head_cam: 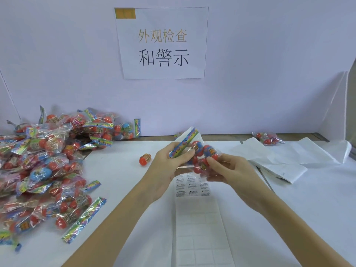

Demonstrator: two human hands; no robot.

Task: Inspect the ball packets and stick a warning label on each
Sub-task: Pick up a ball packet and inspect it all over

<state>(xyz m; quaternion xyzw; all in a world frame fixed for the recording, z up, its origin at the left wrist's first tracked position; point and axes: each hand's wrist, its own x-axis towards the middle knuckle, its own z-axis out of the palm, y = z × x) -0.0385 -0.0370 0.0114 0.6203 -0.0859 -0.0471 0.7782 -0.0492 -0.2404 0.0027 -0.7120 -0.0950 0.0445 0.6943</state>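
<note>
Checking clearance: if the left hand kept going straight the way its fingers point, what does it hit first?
The left hand grips the ball packet, fingers pointing up and right. Beyond the packet, probably the right hand holding its other end; depth is unclear.

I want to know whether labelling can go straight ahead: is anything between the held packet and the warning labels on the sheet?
Nothing visible. Both hands, left hand and right hand, hold the packet just above the label sheet, whose remaining warning labels lie uncovered directly beneath.
</note>
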